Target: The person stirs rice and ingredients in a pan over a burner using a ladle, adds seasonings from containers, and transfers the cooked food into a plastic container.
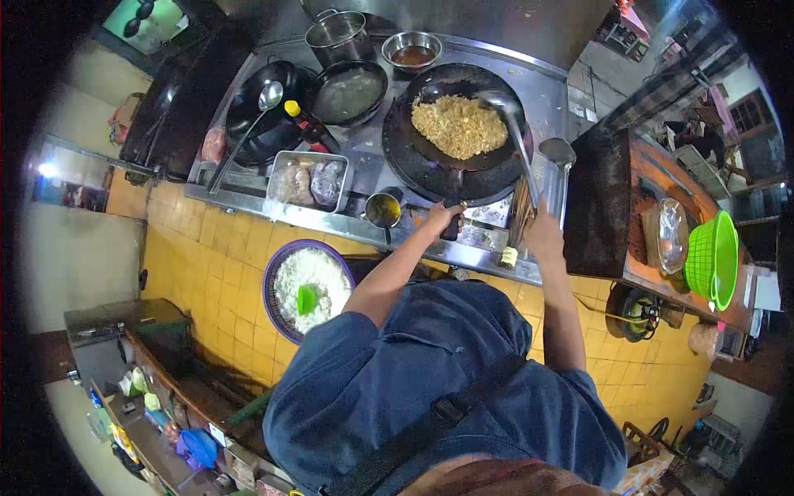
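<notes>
A black wok sits over the burner, with fried rice heaped in it. My left hand is closed around the wok's handle at the near side. My right hand grips the long handle of a metal wok ladle. The ladle's head is smeared by motion at the right edge of the rice. Close beyond my right hand, another ladle rests on the counter's right side. A small pot with yellow liquid stands to the left of my left hand.
Left of the wok are a tray of plastic bags, a sauce bottle and a dark pan. A steel bowl and stockpot stand behind. A purple basin of white rice is below left; a green basket is at right.
</notes>
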Action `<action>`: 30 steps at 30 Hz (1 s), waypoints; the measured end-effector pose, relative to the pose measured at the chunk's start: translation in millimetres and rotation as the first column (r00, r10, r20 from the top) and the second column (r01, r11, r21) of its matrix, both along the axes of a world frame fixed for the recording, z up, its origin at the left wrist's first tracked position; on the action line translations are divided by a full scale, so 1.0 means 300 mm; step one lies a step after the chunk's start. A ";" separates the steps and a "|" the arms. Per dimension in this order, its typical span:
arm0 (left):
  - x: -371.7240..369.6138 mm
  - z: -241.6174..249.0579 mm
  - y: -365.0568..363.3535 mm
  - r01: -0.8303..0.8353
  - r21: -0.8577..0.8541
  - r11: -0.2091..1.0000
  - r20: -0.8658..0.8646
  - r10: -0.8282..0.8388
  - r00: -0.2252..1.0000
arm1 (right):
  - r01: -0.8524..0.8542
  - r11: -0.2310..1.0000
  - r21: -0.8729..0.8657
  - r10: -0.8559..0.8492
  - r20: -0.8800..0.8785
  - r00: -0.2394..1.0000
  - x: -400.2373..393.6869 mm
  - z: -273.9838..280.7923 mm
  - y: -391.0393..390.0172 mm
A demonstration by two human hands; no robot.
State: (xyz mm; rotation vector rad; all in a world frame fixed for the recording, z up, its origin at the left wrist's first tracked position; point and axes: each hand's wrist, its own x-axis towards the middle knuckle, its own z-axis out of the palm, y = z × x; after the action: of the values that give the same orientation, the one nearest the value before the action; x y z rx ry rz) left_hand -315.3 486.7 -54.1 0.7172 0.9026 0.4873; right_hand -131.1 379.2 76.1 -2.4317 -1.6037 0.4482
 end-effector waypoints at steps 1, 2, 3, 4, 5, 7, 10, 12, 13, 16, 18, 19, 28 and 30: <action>-0.004 0.008 0.004 -0.005 0.002 1.000 0.002 0.005 1.000 | 0.081 0.997 -0.006 -0.082 -0.048 0.996 -0.026 -0.117 0.001; -0.008 0.013 0.011 -0.004 -0.013 1.000 0.006 0.004 1.000 | 0.162 0.987 -0.014 -0.163 -0.095 0.982 -0.051 -0.233 0.010; -0.010 0.012 0.009 -0.002 -0.032 1.000 0.011 0.002 1.000 | 0.243 0.969 -0.030 -0.245 -0.140 0.959 -0.071 -0.288 0.014; -0.005 0.009 0.000 0.000 -0.054 0.999 0.019 0.001 1.000 | 0.141 0.983 -0.119 -0.160 -0.168 0.973 -0.102 -0.280 0.047; -0.002 0.000 0.008 0.007 -0.067 0.998 0.039 -0.004 0.999 | 0.093 0.970 -0.223 -0.182 -0.425 0.887 -0.093 -0.219 0.070; 0.010 -0.038 0.011 -0.006 -0.091 0.996 0.045 0.010 0.999 | 0.029 0.981 -0.192 -0.156 -0.690 0.707 -0.046 0.008 0.086; 0.002 -0.050 0.023 0.040 -0.032 0.999 0.073 -0.038 0.997 | -0.251 0.955 0.160 0.280 -0.192 0.941 0.087 0.089 0.012; -0.005 -0.081 0.028 0.077 0.042 0.996 0.101 -0.081 0.992 | -0.251 0.965 0.071 0.259 -0.158 0.953 0.072 0.152 -0.080; -0.003 -0.096 0.029 0.073 0.027 0.997 0.117 -0.075 0.990 | -0.244 0.970 -0.021 0.239 -0.124 0.963 0.072 0.165 -0.098; 0.002 -0.047 0.026 0.039 -0.041 0.998 0.097 -0.035 0.995 | -0.163 0.976 -0.143 0.160 -0.036 0.986 0.001 0.137 -0.065; 0.015 -0.075 0.060 0.066 -0.163 0.984 -0.021 -0.071 0.997 | -0.112 0.984 -0.139 0.113 -0.004 0.994 -0.011 -0.061 0.017; 0.019 -0.047 0.059 0.030 -0.195 0.980 -0.036 -0.037 0.999 | -0.198 0.969 -0.149 0.203 0.015 0.979 -0.021 -0.105 0.049; -0.006 0.626 -0.164 0.204 -0.662 0.721 0.452 0.167 0.876 | -0.373 0.922 -0.101 0.359 -0.129 0.924 0.125 0.400 -0.081; -0.032 0.512 -0.083 0.166 -0.529 0.832 0.363 0.045 0.931 | -0.340 0.932 -0.121 0.305 -0.241 0.921 0.096 0.396 -0.129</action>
State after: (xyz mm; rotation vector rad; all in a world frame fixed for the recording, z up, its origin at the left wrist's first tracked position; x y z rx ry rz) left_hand -325.0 461.9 99.4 0.1101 0.6184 0.2613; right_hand -102.4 340.5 195.1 -2.1264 -1.9391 0.8995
